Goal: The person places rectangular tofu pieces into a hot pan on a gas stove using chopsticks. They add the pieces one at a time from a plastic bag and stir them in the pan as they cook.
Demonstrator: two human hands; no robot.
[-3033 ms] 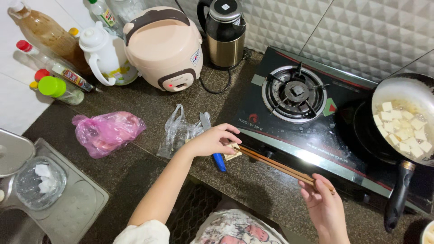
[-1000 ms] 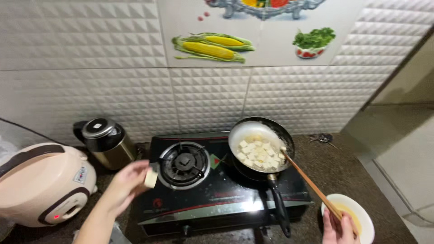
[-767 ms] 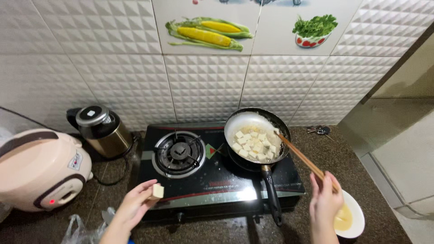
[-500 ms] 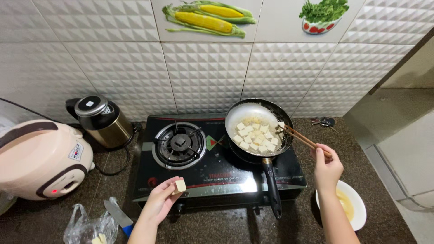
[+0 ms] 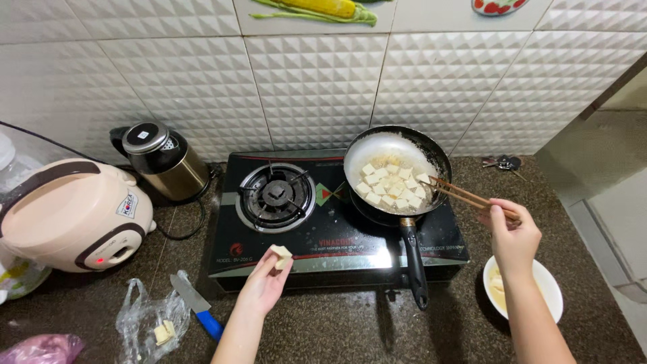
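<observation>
Our left hand (image 5: 264,286) has drifted down to the stove's front edge (image 5: 317,259), grip pinching 1 tofu cube (image 5: 280,255); our right hand (image 5: 513,232) now dips chopsticks (image 5: 465,197) into the pan (image 5: 394,172), grip closed on them.

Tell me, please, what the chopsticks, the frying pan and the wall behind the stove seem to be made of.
Chopsticks: probably wood or bamboo; they are matte and light brown, held in the right hand.
Frying pan: metal, it seems; its dull grey inside has a soft sheen, and the handle is black, perhaps plastic.
Wall: likely glazed ceramic tile; white, glossy, with a raised diamond pattern and visible joints.
</observation>
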